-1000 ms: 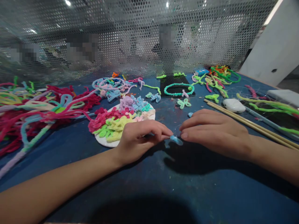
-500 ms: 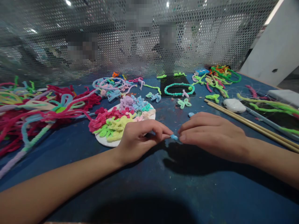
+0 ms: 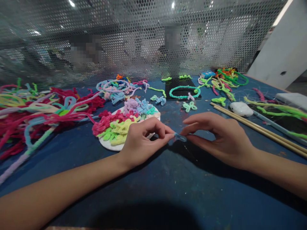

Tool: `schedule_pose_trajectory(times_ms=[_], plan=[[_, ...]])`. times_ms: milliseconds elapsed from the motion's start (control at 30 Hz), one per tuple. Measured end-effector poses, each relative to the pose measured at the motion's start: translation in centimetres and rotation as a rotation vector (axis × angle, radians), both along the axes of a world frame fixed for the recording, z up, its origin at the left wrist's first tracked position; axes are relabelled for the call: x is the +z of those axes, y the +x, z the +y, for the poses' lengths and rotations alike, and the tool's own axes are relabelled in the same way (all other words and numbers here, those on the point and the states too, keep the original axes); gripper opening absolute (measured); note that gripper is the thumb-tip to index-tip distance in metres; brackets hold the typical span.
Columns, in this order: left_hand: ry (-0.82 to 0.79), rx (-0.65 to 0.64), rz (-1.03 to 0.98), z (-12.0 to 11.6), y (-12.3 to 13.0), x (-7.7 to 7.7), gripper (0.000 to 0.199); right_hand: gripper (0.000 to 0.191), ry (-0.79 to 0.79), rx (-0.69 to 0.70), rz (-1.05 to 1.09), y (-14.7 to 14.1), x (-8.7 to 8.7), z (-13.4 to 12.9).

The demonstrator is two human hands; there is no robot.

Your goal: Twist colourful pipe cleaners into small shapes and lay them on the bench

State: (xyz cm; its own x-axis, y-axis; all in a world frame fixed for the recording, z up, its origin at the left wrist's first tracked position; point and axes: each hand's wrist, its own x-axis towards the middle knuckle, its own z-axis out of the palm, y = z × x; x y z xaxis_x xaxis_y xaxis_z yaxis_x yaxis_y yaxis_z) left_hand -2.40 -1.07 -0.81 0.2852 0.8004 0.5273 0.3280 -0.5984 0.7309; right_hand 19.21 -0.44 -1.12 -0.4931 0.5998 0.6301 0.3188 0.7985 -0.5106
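Observation:
A small looped piece of blue pipe cleaner (image 3: 181,138) is held just above the table, between my two hands. My left hand (image 3: 150,139) pinches its left end between thumb and forefinger. From the right, the thumb and forefinger of my right hand (image 3: 216,137) close on the loop, their tips partly hiding it. Behind my left hand lies a white oval pad (image 3: 109,147) covered with pink, yellow, green, lilac and blue pipe cleaner shapes. A mint-green looped flower shape (image 3: 189,106) rests on the table beyond my fingers.
A tangle of pipe cleaners (image 3: 69,115) spreads at the left. A turquoise ring (image 3: 184,92) lies on a black plate (image 3: 180,83) at the back. Two wooden sticks (image 3: 254,126), a white case (image 3: 241,109) and green strips (image 3: 278,110) lie at right. Perforated metal (image 3: 144,64) bounds the table's far side.
My right hand's fingers have lifted and its thumb has parted from the palm side, opening a gap. The blue piece now shows as a loop between both hands' fingertips.

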Motion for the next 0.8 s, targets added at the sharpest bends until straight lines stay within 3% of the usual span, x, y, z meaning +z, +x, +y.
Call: schedule_pose_trajectory(times_ms=[200,333,433,500,667,800], plan=[[0.015,-0.023,-0.001,0.1,-0.1,-0.2,0.021,0.033,-0.250,0.001,0.148,-0.5,-0.2,-0.3],[0.272,-0.100,0.177,0.3,-0.2,-0.1,0.005,0.028,-0.310,-0.040,0.212,-1.1,-0.1,-0.6],[0.481,-0.157,0.286,0.4,-0.3,0.2,0.016,0.028,-0.341,-0.037,0.239,-1.3,-0.1,-0.9],[0.533,-0.146,0.316,0.4,-0.4,0.4,0.016,0.027,-0.340,-0.036,0.239,-1.4,-0.1,-1.1],[0.491,-0.124,0.310,-0.1,-0.4,0.6,0.006,0.025,-0.258,-0.046,0.189,-1.2,0.0,-0.9],[0.205,-0.233,0.044,-0.4,0.2,0.2,0.006,0.020,-0.143,-0.126,0.147,-0.6,0.2,0.0]])
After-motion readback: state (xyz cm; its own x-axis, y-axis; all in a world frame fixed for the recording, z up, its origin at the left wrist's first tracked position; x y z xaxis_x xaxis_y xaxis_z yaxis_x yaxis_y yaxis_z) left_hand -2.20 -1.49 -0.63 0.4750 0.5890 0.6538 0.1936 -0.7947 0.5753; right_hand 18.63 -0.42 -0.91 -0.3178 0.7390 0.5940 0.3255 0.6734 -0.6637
